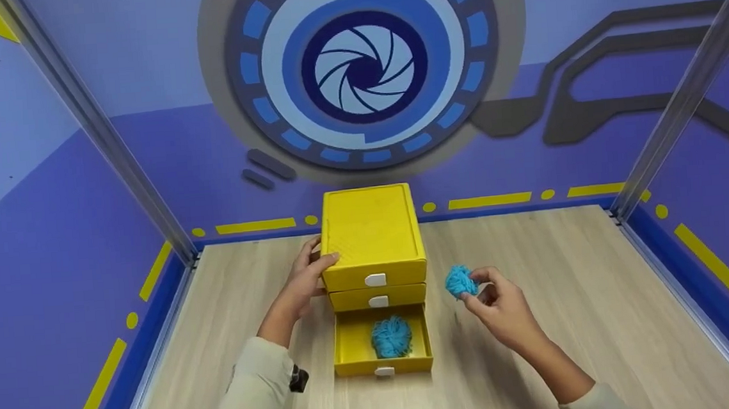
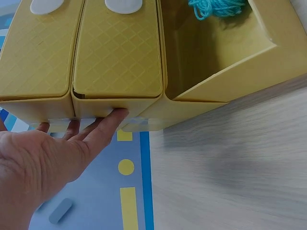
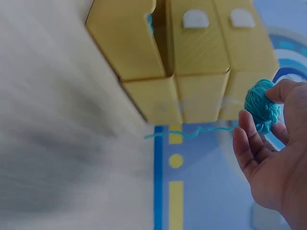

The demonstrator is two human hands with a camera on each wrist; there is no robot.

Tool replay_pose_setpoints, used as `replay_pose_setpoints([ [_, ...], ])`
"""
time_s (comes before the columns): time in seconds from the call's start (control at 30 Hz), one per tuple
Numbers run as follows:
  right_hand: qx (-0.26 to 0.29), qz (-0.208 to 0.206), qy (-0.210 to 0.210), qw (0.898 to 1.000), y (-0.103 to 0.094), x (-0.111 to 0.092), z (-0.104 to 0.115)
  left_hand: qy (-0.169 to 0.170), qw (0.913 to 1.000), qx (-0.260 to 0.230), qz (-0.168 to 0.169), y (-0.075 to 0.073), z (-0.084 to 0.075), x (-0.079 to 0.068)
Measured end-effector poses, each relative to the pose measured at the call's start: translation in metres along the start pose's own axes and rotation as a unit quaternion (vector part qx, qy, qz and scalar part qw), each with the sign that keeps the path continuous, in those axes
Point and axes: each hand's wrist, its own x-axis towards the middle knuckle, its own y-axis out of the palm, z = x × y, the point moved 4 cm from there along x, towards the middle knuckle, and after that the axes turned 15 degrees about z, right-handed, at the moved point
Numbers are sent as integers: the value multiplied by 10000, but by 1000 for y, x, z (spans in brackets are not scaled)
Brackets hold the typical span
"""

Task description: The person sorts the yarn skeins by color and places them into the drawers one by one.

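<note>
A yellow drawer cabinet (image 1: pixel 371 226) with three stacked drawers stands on the table. Its bottom drawer (image 1: pixel 383 367) is pulled out and holds a blue ball of yarn (image 1: pixel 391 337). My left hand (image 1: pixel 302 279) rests against the cabinet's left side, thumb at the top edge; in the left wrist view its fingers (image 2: pixel 103 132) lie fairly straight along the side wall. To the right of the cabinet, in the air, my right hand (image 1: pixel 506 310) pinches a smaller blue ball of yarn (image 1: pixel 460 282) between thumb and fingers. A loose strand (image 3: pixel 196 132) trails from that ball in the right wrist view.
The upper two drawers are closed, each with a white tab handle (image 1: pixel 375 280). Wood-grain table (image 1: pixel 576 292) surface extends on both sides of the cabinet. Behind it rises a blue patterned wall (image 1: pixel 262 205), with metal posts (image 1: pixel 671 99) at the corners.
</note>
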Motion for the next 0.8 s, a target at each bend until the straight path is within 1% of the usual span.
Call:
replay_pose_setpoints([
  [0.13, -57, 8, -292, 9996, 4, -12, 17, 48, 10000, 44, -29, -1, 1, 0],
  [0.3, -246, -36, -555, 9982, 5, -23, 36, 17, 10000, 29, 6, 1, 1, 0],
  [0.4, -319, -48, -756, 9966, 6, -27, 47, 43, 10000, 33, 28, 2, 0, 1],
  [0.57, -588, -126, -1122, 9919, 11, -30, 60, 10, 10000, -31, -36, 1, 1, 1],
  [0.8, -667, -65, -1155, 9910, 20, -28, 70, -51, 10000, -62, -41, 2, 1, 1],
])
